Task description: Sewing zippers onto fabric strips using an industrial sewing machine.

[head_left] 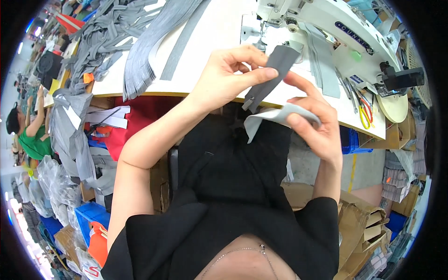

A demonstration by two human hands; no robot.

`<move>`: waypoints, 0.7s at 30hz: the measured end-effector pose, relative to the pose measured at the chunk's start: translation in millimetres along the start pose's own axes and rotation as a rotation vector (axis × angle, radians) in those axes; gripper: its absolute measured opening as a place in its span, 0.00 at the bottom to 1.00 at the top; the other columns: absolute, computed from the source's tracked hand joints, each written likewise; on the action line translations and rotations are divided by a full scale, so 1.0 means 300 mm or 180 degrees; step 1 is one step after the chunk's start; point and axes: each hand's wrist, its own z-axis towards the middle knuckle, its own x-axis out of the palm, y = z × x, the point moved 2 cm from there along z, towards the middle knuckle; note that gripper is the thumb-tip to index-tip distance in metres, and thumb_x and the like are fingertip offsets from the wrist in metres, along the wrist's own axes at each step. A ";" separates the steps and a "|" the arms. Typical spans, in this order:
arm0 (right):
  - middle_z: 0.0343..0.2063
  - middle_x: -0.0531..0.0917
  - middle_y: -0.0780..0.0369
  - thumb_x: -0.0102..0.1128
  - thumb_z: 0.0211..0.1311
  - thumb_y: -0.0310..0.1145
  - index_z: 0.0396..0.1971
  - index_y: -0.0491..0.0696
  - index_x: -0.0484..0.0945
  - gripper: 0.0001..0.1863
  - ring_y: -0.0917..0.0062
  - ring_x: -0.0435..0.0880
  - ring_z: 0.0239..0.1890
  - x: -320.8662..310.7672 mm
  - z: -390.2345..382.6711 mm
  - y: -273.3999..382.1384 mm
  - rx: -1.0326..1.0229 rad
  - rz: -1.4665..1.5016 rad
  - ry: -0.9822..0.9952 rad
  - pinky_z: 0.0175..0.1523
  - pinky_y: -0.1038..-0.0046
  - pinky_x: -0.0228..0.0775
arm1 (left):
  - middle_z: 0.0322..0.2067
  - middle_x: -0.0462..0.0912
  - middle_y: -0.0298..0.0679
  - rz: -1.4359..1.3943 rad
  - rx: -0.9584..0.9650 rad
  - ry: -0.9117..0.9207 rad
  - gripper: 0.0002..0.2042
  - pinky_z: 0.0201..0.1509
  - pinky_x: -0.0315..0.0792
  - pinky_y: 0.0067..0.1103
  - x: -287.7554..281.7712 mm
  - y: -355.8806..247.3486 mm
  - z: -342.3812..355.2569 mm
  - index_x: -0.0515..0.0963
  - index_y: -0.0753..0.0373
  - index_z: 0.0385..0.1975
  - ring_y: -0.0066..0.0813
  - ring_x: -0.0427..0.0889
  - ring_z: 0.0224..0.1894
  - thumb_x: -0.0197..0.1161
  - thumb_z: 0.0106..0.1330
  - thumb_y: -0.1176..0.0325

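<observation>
My left hand point(233, 74) pinches a short dark grey zipper strip point(275, 70) between thumb and fingers, held tilted over the table's front edge, its pull at the lower end. My right hand point(317, 128) grips a folded light grey fabric piece point(266, 119) just below the zipper. Its raised index finger reaches up to the zipper; I cannot tell whether they touch. Behind both hands stands a white sewing machine point(322, 23), its needle area partly hidden by the zipper.
Grey strips point(144, 56) lie on the white table point(112, 79). Scissors point(364, 112) and tools sit at its right. A co-worker in green point(32, 140) is at far left. Blue crates point(91, 214) and cardboard boxes point(359, 233) stand around me.
</observation>
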 end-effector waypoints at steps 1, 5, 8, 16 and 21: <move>0.39 0.86 0.58 0.69 0.65 0.27 0.35 0.39 0.84 0.07 0.74 0.82 0.40 0.039 0.017 0.007 -0.0012 -0.0097 0.0037 0.47 0.75 0.73 | 0.47 0.85 0.37 0.0229 0.0312 0.0105 0.09 0.56 0.74 0.21 0.013 -0.007 0.009 0.85 0.66 0.47 0.20 0.81 0.48 0.70 0.70 0.71; 0.34 0.86 0.66 0.70 0.66 0.28 0.37 0.41 0.86 0.06 0.84 0.80 0.35 0.063 0.034 0.013 0.0713 -0.0147 -0.0398 0.41 0.80 0.71 | 0.56 0.81 0.39 -0.1091 -0.0062 -0.0180 0.18 0.64 0.72 0.27 0.104 0.008 0.015 0.81 0.66 0.57 0.26 0.77 0.60 0.67 0.73 0.62; 0.34 0.86 0.70 0.70 0.69 0.31 0.43 0.42 0.86 0.09 0.90 0.79 0.36 -0.021 0.016 -0.024 0.0431 0.0533 -0.1248 0.43 0.84 0.70 | 0.55 0.83 0.39 -0.1098 -0.0975 0.0735 0.25 0.64 0.71 0.25 0.089 0.046 -0.069 0.80 0.67 0.58 0.27 0.80 0.55 0.69 0.72 0.53; 0.47 0.86 0.54 0.57 0.77 0.32 0.53 0.38 0.81 0.15 0.73 0.83 0.50 -0.277 -0.111 -0.072 -0.0134 0.1397 -0.2009 0.61 0.69 0.71 | 0.38 0.86 0.33 -0.0403 -0.1570 0.1663 0.23 0.47 0.75 0.19 -0.020 0.153 -0.200 0.85 0.67 0.48 0.17 0.80 0.41 0.70 0.70 0.50; 0.48 0.81 0.52 0.56 0.77 0.33 0.50 0.39 0.80 0.13 0.71 0.76 0.50 -0.362 -0.252 -0.090 -0.0135 0.1675 -0.1785 0.57 0.69 0.68 | 0.32 0.80 0.25 -0.0519 -0.1584 0.1309 0.18 0.46 0.71 0.18 -0.080 0.132 -0.190 0.85 0.64 0.42 0.13 0.74 0.37 0.61 0.77 0.52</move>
